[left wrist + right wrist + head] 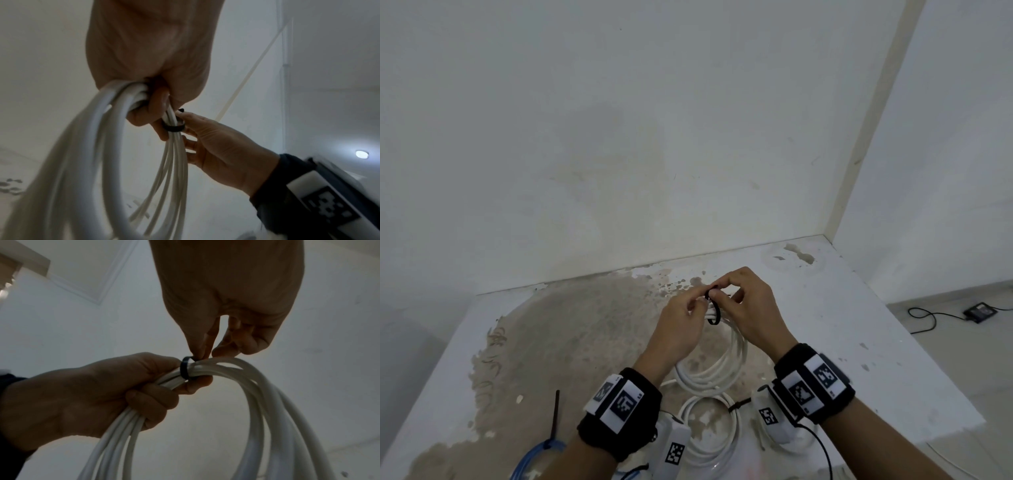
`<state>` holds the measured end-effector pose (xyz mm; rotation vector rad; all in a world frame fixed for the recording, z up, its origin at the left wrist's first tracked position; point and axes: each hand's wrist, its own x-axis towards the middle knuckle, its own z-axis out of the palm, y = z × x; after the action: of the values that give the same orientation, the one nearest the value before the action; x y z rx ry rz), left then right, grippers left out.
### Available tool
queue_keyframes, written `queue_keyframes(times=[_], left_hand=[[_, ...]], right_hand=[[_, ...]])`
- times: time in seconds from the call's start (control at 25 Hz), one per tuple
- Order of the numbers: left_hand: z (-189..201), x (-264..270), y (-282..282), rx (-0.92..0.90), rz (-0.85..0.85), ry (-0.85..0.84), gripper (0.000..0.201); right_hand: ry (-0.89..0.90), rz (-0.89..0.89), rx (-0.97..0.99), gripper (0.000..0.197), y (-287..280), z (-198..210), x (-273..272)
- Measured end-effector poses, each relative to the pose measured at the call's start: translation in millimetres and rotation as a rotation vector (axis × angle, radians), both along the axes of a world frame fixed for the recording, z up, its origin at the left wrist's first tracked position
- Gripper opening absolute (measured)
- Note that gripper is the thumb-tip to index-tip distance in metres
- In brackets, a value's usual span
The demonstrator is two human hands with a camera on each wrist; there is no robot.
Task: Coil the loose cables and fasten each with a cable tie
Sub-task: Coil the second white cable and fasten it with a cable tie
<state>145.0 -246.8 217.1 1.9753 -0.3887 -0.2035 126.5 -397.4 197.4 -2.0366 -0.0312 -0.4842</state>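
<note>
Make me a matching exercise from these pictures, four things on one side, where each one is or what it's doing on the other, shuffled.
Things:
1. left hand
2. right hand
3. black cable tie
4. blue cable

States:
A. looped round the white strands
B. lies on the table at the near left, tied
C. grips the white coil
D. pinches the tie at the top of the bundle

Pairs: 1-C, 2-D, 3-A, 4-B

blue cable: cut by bottom edge; cable tie tail: hidden by fingers
</note>
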Motion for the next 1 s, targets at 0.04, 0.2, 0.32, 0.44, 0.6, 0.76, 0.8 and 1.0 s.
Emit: queue_keyframes(times=[0.04, 0.2, 0.32, 0.44, 0.6, 0.76, 0.8, 1.0], left_hand=[[-3.9, -0.8, -0.8, 0.004, 0.013, 0.016, 0.031], [-6.0, -1.8, -3.5, -0.088, 0.021, 0.118, 0.014], [2.5, 4.8, -2.1, -0.077, 0.001, 0.129, 0.011], [10.3, 9.9, -3.0, -0.044, -0.057, 0.195, 0.012], [14.3, 10.7, -5.6, 0.015, -0.101, 0.145, 0.018], [19.4, 7.5, -6.9, 0.036, -0.13, 0.086, 0.025], [19.7, 8.8, -6.9, 0.028, -0.121, 0.094, 0.024], [17.9, 14.5, -7.3, -0.05, -0.063, 0.177, 0.023]], right_hand=[[-0.014, 0.01, -0.006, 0.005, -2.0, -2.2, 1.4], [-0.092, 0.022, -0.153, 0.004, -8.2, 0.2, 4.9], [-0.166, -0.02, -0.376, 0.006, -11.3, 7.6, 7.8], [-0.17, 0.054, -0.409, 0.011, -14.9, 12.8, 11.4], [-0.15, 0.071, -0.424, 0.01, -17.9, 11.3, 16.6], [-0.14, 0.082, -0.436, 0.008, -19.1, 10.4, 19.1], [-0.137, 0.098, -0.394, 0.008, -19.2, 10.7, 19.1], [-0.017, 0.133, -0.077, 0.01, -16.6, 18.9, 16.6]])
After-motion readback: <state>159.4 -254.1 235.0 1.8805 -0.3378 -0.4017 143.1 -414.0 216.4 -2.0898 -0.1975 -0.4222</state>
